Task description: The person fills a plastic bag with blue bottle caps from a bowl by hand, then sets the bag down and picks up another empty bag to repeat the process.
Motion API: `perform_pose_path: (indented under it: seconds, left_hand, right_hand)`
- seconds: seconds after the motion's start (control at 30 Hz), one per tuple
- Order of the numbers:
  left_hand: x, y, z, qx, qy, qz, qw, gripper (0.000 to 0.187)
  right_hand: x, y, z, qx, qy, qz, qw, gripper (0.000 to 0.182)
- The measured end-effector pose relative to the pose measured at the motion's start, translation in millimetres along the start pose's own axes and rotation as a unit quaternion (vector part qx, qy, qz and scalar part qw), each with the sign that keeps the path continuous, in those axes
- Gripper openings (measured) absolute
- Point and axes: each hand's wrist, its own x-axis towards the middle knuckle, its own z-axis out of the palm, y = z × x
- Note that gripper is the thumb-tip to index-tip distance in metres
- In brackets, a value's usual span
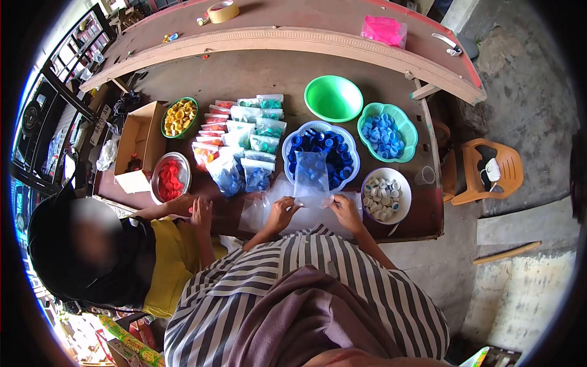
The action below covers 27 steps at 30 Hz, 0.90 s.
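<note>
At frame centre, the left hand (283,214) and right hand (345,214) pinch one clear plastic bag, blue showing through, (311,171) over one lavender scalloped plastic basin (356,159); one white round bowl (408,199) sits right.

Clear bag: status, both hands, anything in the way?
Left hand, right hand both hold clear bag by near edge. Bag overlaps basket of dark blue caps; contents unclear. Nothing seen blocking; co-worker's hands off left.

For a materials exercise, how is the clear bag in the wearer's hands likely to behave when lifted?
The bag is probably floppy, as its see-through plastic looks thin. It may be slippery, since its surface looks glossy. Its near end might sag if the left hand or right hand let go, as both seem to pinch it.
</note>
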Motion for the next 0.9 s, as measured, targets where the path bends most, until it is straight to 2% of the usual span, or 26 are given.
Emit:
perform_pose_path:
  seconds: [0.07, 0.1, 0.13, 0.17, 0.23, 0.3, 0.37, 0.5, 0.57, 0.63, 0.73, 0.8, 0.87, 0.9]
  left_hand:
    - [6, 11, 0, -0.002, -0.033, -0.164, 0.986, 0.024]
    - [9, 11, 3, -0.002, -0.034, -0.165, 0.986, 0.024]
    - [11, 9, 6, -0.057, -0.019, -0.187, 0.981, 0.024]
    - [12, 8, 7, -0.111, -0.003, -0.207, 0.972, 0.025]
    - [13, 8, 9, -0.131, 0.021, -0.224, 0.966, 0.022]
    - [11, 4, 13, -0.151, 0.043, -0.240, 0.958, 0.022]
    - [8, -6, 20, -0.229, 0.075, -0.247, 0.938, 0.028]
    - [7, -10, 19, -0.253, 0.096, -0.250, 0.929, 0.027]
    - [4, -8, 11, -0.104, 0.010, -0.143, 0.984, 0.032]
    - [6, 7, 1, -0.101, 0.000, -0.120, 0.988, 0.034]
    - [5, 6, 0, -0.101, -0.009, -0.095, 0.990, 0.038]
    - [4, 0, 3, -0.103, -0.010, -0.092, 0.990, 0.039]
    - [6, -8, 6, -0.045, -0.005, -0.080, 0.996, 0.034]
    - [8, -7, 5, -0.045, -0.007, -0.080, 0.996, 0.034]
  right_hand:
    - [7, -5, 6, 0.025, 0.008, 0.022, 0.999, 0.011]
    - [12, -4, 11, 0.059, 0.038, 0.043, 0.997, 0.012]
    - [15, -3, 15, 0.093, 0.066, 0.063, 0.991, 0.015]
    - [17, -2, 19, 0.094, 0.064, 0.064, 0.991, 0.015]
    - [19, -3, 26, 0.111, 0.129, 0.103, 0.980, 0.023]
    - [19, -1, 28, 0.095, 0.118, 0.112, 0.982, 0.024]
    - [18, 3, 30, 0.080, 0.109, 0.121, 0.983, 0.026]
    - [18, 16, 29, 0.077, 0.087, 0.122, 0.986, 0.025]
    - [17, 21, 26, 0.077, 0.073, 0.127, 0.986, 0.027]
    - [15, 13, 20, 0.004, 0.044, 0.006, 0.999, 0.031]
    - [11, -9, 11, -0.015, 0.007, -0.029, 0.999, 0.033]
    - [9, -1, 13, -0.016, 0.002, -0.019, 1.000, 0.032]
    - [9, 8, 14, -0.019, -0.003, -0.010, 1.000, 0.032]
    - [11, 10, 13, -0.059, 0.013, -0.038, 0.997, 0.028]
